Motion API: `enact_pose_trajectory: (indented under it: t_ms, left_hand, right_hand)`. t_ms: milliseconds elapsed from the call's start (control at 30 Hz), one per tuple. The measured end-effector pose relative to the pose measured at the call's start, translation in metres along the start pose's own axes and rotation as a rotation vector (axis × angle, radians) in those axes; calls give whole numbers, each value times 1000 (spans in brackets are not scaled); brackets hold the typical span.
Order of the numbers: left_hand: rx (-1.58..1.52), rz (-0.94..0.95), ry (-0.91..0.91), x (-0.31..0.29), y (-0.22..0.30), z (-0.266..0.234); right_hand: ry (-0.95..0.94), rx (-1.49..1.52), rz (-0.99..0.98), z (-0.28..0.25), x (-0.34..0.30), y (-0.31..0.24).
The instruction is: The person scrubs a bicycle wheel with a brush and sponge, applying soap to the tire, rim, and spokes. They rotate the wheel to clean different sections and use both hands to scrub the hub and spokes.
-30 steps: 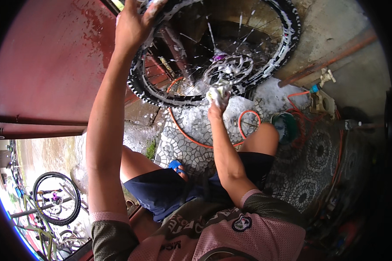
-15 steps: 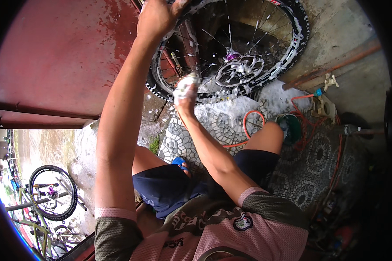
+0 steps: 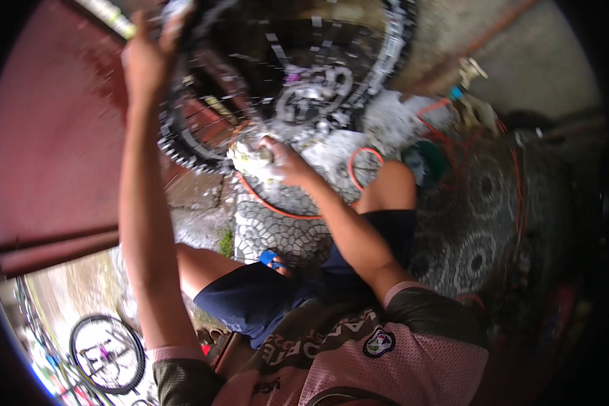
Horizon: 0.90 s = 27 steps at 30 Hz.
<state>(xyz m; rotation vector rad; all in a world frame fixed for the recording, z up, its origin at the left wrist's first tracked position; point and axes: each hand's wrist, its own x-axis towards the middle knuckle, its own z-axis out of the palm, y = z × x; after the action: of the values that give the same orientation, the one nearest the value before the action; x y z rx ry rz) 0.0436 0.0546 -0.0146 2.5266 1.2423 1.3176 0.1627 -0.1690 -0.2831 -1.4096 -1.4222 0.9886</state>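
While left hand grips one wheel, right hand holds apparently one sponge.

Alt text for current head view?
A person's right hand holds a foamy sponge or cloth near the lower-left edge of a soapy bicycle wheel, left hand at its upper left. Orange hose and green bucket on the floor.

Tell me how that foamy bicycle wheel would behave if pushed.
The wheel, round and edged with a knobby tire, would probably turn or roll easily. White foam on it suggests a slippery grip. Thin spokes with open gaps make it likely light for its size.
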Motion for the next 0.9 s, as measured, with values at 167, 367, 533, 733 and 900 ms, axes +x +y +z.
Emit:
enact_pose_trajectory:
  t_ms: [167, 367, 533, 733, 900]
  left_hand:
    - [-5, 15, 20, 6, -15, -9]
    - [-139, 40, -11, 12, -3, 9]
    - [35, 63, -15, 8, -25, -29]
    - [-291, 96, -4, 7, -7, 26]
    - [-89, 8, -20, 2, 8, -19]
  right_hand:
    - [437, 292, 261, -246, -127, -9]
    - [265, -839, 780, -329, -245, 127]
    - [-394, -1030, 809, -293, -199, 160]
    - [-22, -1099, 762, -361, -268, 295]
    - [-519, -884, 1011, -292, -206, 308]
